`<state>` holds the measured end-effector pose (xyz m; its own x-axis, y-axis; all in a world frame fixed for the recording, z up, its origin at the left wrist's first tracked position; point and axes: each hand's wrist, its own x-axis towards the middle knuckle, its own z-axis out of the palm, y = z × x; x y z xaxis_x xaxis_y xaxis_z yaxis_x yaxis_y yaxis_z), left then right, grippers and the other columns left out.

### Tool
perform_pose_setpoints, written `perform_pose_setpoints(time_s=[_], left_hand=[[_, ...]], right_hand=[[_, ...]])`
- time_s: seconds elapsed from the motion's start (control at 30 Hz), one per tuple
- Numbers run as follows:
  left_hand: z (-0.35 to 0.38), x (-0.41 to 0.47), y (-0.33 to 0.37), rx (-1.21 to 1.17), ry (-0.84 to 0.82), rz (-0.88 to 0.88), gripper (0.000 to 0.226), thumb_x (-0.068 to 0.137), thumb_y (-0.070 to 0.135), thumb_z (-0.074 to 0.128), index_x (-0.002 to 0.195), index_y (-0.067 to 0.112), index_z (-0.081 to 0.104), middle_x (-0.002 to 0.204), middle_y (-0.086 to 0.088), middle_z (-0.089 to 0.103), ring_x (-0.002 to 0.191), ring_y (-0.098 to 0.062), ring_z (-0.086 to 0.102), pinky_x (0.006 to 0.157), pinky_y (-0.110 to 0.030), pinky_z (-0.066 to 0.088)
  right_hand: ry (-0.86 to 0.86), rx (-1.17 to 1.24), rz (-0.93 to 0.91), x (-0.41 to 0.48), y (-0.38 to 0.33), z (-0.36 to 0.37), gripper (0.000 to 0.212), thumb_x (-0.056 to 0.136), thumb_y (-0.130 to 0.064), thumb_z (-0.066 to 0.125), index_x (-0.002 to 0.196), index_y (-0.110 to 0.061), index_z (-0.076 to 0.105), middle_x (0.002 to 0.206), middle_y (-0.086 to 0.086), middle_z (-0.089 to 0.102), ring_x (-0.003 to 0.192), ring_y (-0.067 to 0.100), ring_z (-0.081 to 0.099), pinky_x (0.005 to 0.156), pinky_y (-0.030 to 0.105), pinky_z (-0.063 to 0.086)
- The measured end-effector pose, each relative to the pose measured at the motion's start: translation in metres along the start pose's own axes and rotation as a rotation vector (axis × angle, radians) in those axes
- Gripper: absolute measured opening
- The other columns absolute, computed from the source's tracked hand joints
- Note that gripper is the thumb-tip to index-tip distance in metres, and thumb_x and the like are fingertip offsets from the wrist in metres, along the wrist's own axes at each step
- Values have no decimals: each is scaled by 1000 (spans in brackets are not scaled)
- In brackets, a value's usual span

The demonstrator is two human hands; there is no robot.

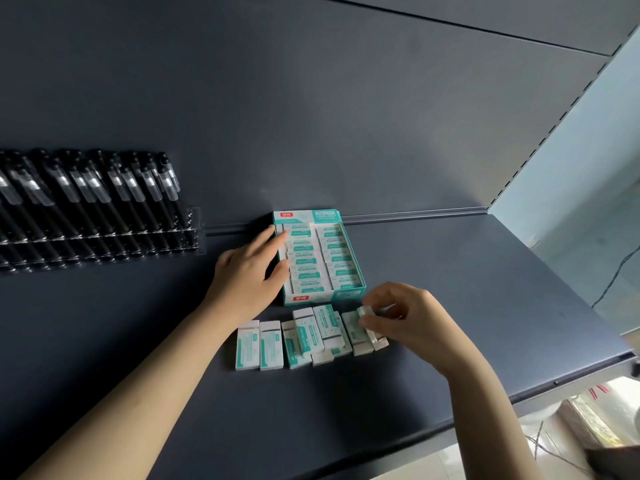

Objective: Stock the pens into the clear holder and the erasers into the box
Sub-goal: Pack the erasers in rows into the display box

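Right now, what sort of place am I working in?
Probably a stationery shop display: a dark metal shelf with a slotted upright, a clear plastic holder full of black pens, and a teal cardboard box of sleeved white erasers.

Access: open on the right, crowded at left and front.
The dark blue-grey shelf board is free to the right of the teal-and-white cardboard box and along the near edge. The left hand blocks the box's left wall. A row of loose white-and-teal erasers blocks its front, and the right hand pinches one at the row's right end. A clear plastic holder of black pens fills the far left.
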<state>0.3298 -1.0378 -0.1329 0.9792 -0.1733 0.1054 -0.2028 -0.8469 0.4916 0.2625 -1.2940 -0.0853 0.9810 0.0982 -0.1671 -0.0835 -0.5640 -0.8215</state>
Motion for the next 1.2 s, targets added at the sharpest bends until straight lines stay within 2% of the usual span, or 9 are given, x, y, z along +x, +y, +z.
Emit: perform_pose_setpoints(time_s=[0.17,0.33,0.5,0.6,0.7,0.83,0.97,1.1,1.2], left_hand=[[2,1,-1,4,1,-7,64,90,56,18,152,41,18,162,15,11,146,-17,24,117,-40,11],[3,2,-2,7,13,-1,67,88,59,15,152,41,19,162,15,11,146,-18,25,117,-41,12],[2,1,0,8,45,15,74,82,60,10,152,38,22,161,16,15,142,-13,29,114,-40,15],[3,2,0,22,47,7,71,85,58,12,153,37,21,160,16,14,140,-10,30,113,-37,14],[3,2,-1,31,38,6,73,85,58,11,153,35,20,160,16,13,139,-10,31,113,-37,14],[4,3,-1,24,28,-7,67,90,53,18,154,35,19,161,16,11,139,-11,31,113,-36,12],[3,2,-1,18,29,-6,64,90,51,21,153,38,17,160,16,13,138,-10,32,114,-38,13],[3,2,-2,13,30,8,62,91,50,21,152,40,18,159,15,15,138,-10,32,115,-39,14],[3,2,-2,20,25,7,62,92,50,21,152,39,19,160,16,13,139,-9,31,115,-39,12]], right_hand=[[16,623,-91,10,-9,-8,21,73,-7,72,89,-6,59,91,11,67,83,20,67,75,29,57],[-19,771,-168,32,-20,-8,28,75,2,66,94,-13,53,101,6,66,95,20,67,88,30,54],[42,469,-226,62,-26,2,27,86,15,60,95,-11,57,95,0,70,89,16,69,82,29,56],[183,225,-223,85,-26,10,29,84,7,67,87,-21,59,96,3,75,85,17,70,76,29,56],[309,-26,-251,104,-27,16,29,81,-4,74,84,-29,60,103,-1,71,97,17,67,83,30,54],[349,-157,-289,118,-29,22,15,83,-10,74,92,-19,66,97,-11,67,96,13,62,76,18,44],[359,-264,-310,129,-24,22,18,86,-14,71,100,-26,69,105,-7,67,103,19,59,79,26,46],[362,-322,-288,135,-16,20,18,87,-19,71,103,-27,72,114,-3,68,96,14,55,68,9,35],[342,-325,-282,136,-10,21,18,86,-20,72,101,-29,73,117,-12,67,106,17,59,78,20,41]])
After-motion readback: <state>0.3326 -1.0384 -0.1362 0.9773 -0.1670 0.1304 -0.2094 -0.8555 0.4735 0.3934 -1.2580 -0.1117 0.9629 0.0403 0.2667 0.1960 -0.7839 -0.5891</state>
